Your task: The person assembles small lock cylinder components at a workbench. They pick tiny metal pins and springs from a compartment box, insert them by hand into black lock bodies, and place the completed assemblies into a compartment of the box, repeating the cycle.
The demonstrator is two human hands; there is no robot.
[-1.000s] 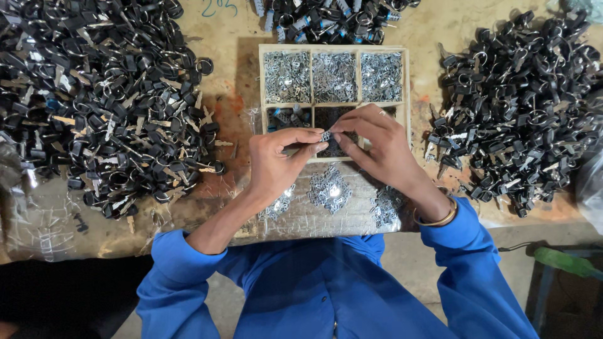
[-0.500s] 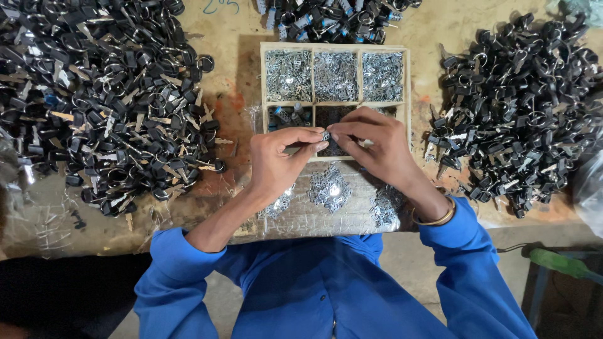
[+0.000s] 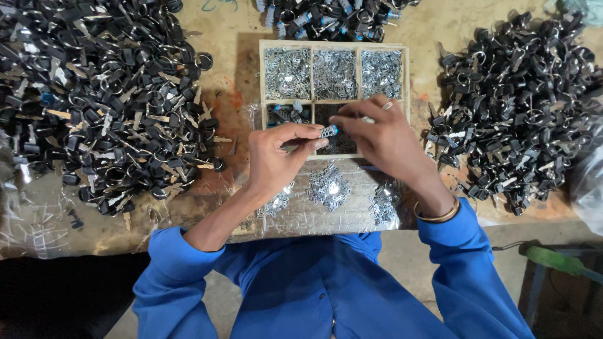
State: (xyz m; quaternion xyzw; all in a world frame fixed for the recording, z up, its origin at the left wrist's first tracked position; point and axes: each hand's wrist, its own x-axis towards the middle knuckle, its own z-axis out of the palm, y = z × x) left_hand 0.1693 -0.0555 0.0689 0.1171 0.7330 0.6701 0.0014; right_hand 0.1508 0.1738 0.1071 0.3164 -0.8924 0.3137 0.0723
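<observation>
My left hand [image 3: 276,160] pinches a small metal cylinder with a blue end [image 3: 328,132] between thumb and forefinger. My right hand [image 3: 383,141] meets it from the right, its fingertips closed on the same small part. Both hands hover over a wooden tray [image 3: 260,81] divided into compartments of tiny silver metal pieces. Three little heaps of silver pieces [image 3: 328,187] lie on a clear plastic sheet just in front of the tray, under my wrists.
A big pile of black-headed keys on rings [image 3: 94,100] covers the left of the bench. A similar pile [image 3: 521,107] lies on the right. More parts with blue ends [image 3: 333,16] sit behind the tray. A green object [image 3: 559,260] stands below the bench at right.
Both hands stay over the tray with only small finger movements on the small part; nothing else has shifted.
</observation>
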